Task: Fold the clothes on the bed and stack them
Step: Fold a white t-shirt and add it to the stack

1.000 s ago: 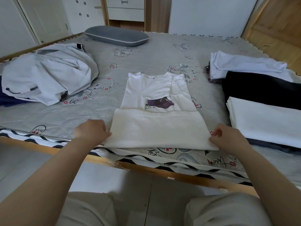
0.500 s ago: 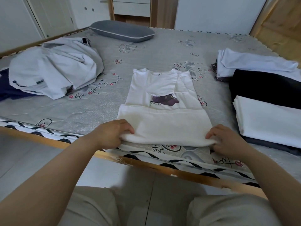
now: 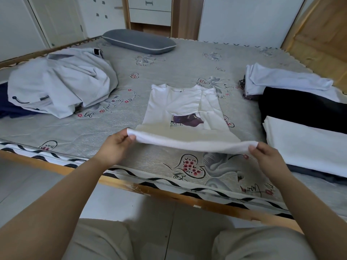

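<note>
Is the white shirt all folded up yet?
Not yet. The shirt lies half folded; the left hand and right hand pinch its lifted near edge above the bed.

This is a bedroom in a home. A big bed (image 3: 187, 59) with a wooden frame fills most of the room, and its grey mattress has hearts and flowers printed on it. A grey pillow (image 3: 139, 41) lies at the far edge of the bed. Clothes sit at the left and right edges. Behind the bed are white drawers (image 3: 150, 10), a white door (image 3: 56, 17) and wooden panels (image 3: 323, 30).
</note>
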